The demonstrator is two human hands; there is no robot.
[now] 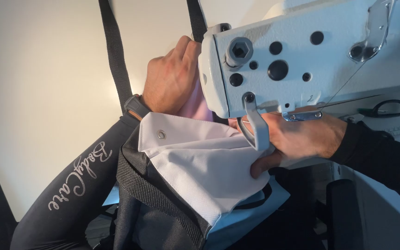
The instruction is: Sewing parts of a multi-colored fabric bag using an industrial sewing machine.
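Note:
A white woven fabric piece point(204, 162) with a metal eyelet point(161, 134) lies over a black bag point(153, 203) edged with black webbing. My left hand point(170, 78) reaches behind the white sewing machine head point(302, 51), closed on pink fabric point(195, 104) there. My right hand point(297, 141) sits under the machine head, thumb and fingers pinching the white fabric's edge. The needle area is hidden behind the machine's grey lever point(255, 127).
Two black webbing straps point(116, 51) run up over the white table surface point(42, 92). Black-handled scissors point(387, 109) lie on the machine bed at right. Light blue fabric point(260, 208) hangs below the bag.

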